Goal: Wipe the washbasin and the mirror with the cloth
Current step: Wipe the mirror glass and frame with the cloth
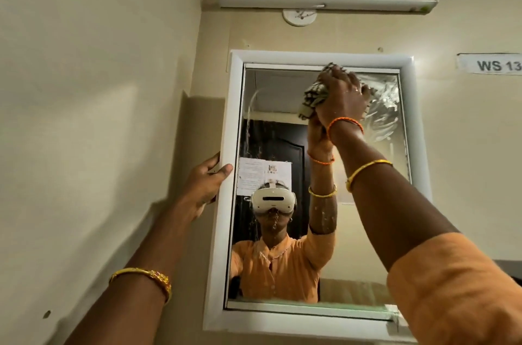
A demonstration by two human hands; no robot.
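A white-framed mirror [228, 124] hangs on the beige wall. My right hand [343, 97] presses a crumpled checked cloth [315, 97] against the glass near its top edge. Soapy smears cover the glass to the right of that hand, and drip streaks run down the left side. My left hand [207, 185] grips the left edge of the mirror frame at mid height, thumb on the front. The washbasin is out of view.
A tube light [324, 1] is mounted above the mirror, with a round white wall fitting [299, 17] under it. A label reading "WS 13" [491, 63] is stuck on the wall at right. A side wall stands close on the left.
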